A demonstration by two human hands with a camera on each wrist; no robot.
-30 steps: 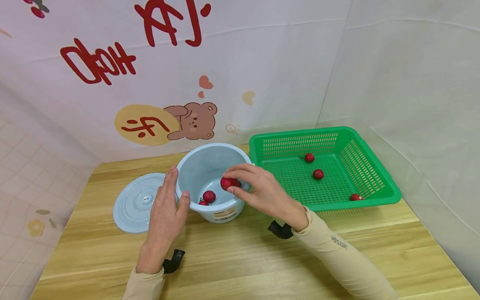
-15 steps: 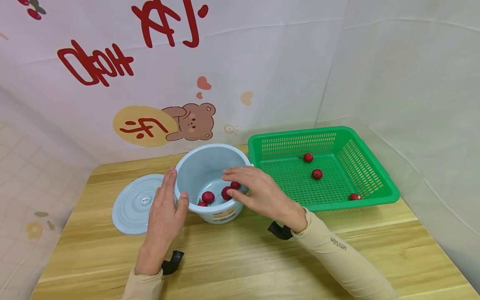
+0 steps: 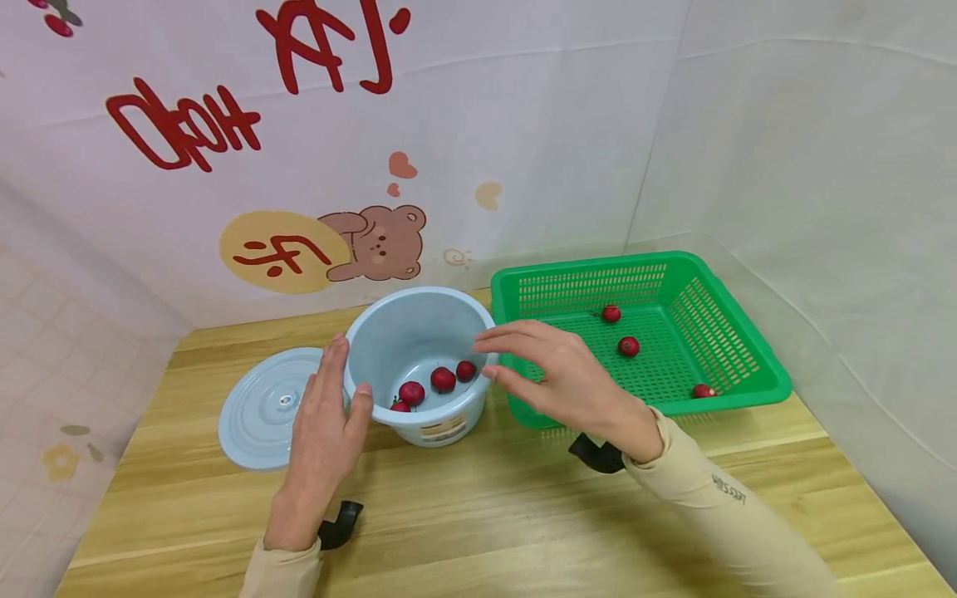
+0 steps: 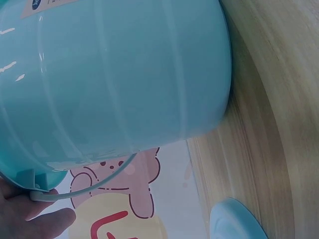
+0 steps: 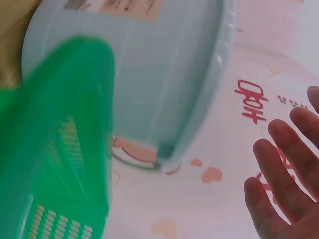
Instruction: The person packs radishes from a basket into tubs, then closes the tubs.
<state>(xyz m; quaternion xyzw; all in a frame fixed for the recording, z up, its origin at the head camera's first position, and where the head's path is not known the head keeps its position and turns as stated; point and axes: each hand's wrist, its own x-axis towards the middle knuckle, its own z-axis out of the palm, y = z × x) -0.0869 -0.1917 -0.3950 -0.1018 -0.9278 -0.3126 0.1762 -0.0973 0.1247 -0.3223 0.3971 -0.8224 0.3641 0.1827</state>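
Round red fruits point(image 3: 443, 379), four in number, lay inside the light-blue round plastic bucket point(image 3: 419, 320); three more lay in the green rectangular latticed plastic basket point(image 3: 656, 332). The left hand point(image 3: 326, 425) lay along the bucket's left rim, fingers straight. The right hand point(image 3: 561, 367) hovered at the opposite rim, fingers extended, thumb parted below, grasp released.

A wood-grained counter point(image 3: 463, 531) runs up to a white backdrop point(image 3: 568, 166) printed with red lettering point(image 3: 187, 129), a brown bear point(image 3: 386, 241), a yellow oval point(image 3: 257, 237) and small hearts point(image 3: 402, 165). Creases cross the plain, pale right wall point(image 3: 815, 183). The left wall point(image 3: 45, 374) bears a yellow flower point(image 3: 60, 463) and, too faint to be sure, what seems a grid point(image 3: 37, 303).
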